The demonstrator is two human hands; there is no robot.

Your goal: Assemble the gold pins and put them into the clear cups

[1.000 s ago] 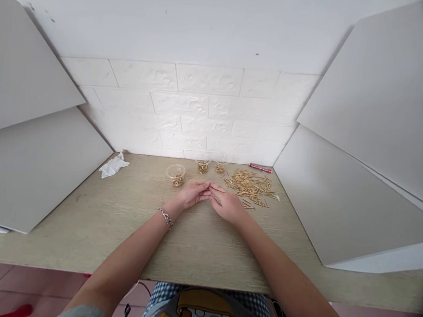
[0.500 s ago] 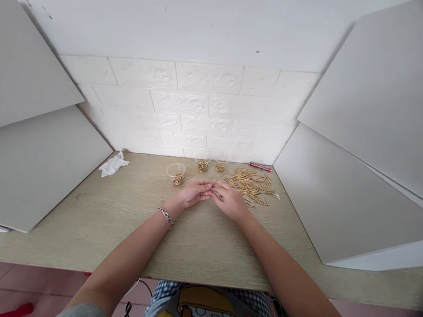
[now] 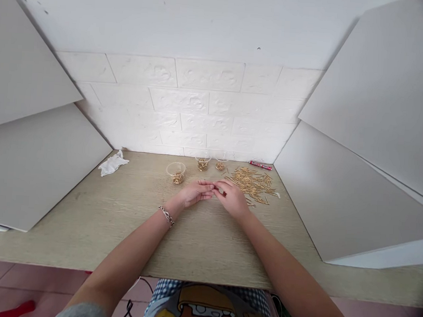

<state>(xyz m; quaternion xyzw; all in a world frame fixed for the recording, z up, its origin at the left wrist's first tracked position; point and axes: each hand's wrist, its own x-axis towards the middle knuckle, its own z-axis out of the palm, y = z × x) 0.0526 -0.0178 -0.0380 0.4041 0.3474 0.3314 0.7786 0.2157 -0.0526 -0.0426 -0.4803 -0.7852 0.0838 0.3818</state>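
My left hand [image 3: 196, 192] and my right hand [image 3: 232, 197] meet fingertip to fingertip above the middle of the table. Both are closed in a pinch around something too small to make out. Just right of my right hand lies a loose pile of thin gold-coloured rods [image 3: 250, 183]. Beyond my left hand stands a clear round cup [image 3: 176, 171] with small gold pieces in it. Farther back, near the wall, are a second clear cup [image 3: 203, 164] and a third clear cup [image 3: 220, 165], each also holding small gold pieces.
A red tube-like item [image 3: 260, 166] lies by the wall at the back right. At the back left is a crumpled white tissue or bag [image 3: 113, 163]. Grey panels [image 3: 51, 166] flank the table [image 3: 205, 254] on both sides, and a white brick-patterned wall [image 3: 208, 102] closes the back.
The fingers of my right hand have drawn closer together at my left fingertips. My left hand has hardly moved, and the cups and rods stay put.
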